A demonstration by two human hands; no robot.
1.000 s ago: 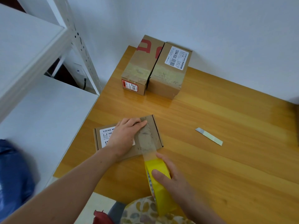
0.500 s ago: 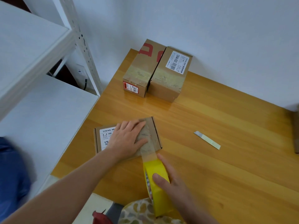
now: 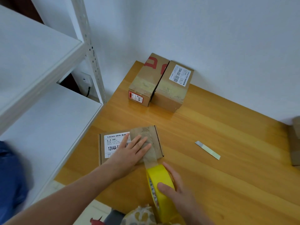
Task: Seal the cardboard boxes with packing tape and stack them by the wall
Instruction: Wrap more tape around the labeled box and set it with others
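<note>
- We see a flat brown cardboard box [image 3: 113, 144] lying near the left edge of the orange wooden table [image 3: 227, 168], its white printed label facing up; part of the label text is covered by the hand.
- The left hand [image 3: 131, 154] lies flat on the right part of this box, fingers straight and close together, pressing a strip of translucent tape [image 3: 150, 157] onto the lid.
- The strip runs from the far edge of the lid, under the fingertips, over the near right corner and down to a yellow roll of packing tape [image 3: 159, 175] held on edge just nearer than the box.
- The right hand [image 3: 176, 188] grips the roll: the thumb lies across its yellow outer face and the fingers curl round its right side. We cannot see the fingertips behind the roll.
- Two sealed boxes stand side by side, touching, at the far left against the white wall [image 3: 203, 33]: a brown cardboard box with red markings [image 3: 146, 82] on the left, a brown cardboard box with a white barcode label [image 3: 173, 90] on the right. Both carry a pale tape band across the top.
- A small pale flat strip [image 3: 207, 150] lies on the table to the right, well apart from every box; we cannot tell what it is.
- A further cardboard box [image 3: 294, 143] is cut off by the right edge.
- White metal shelving [image 3: 42, 65] fills the left.
- A blurred blue shape [image 3: 9, 176] at the near left and patterned fabric [image 3: 141, 215] at the bottom edge are too unclear to identify.
</note>
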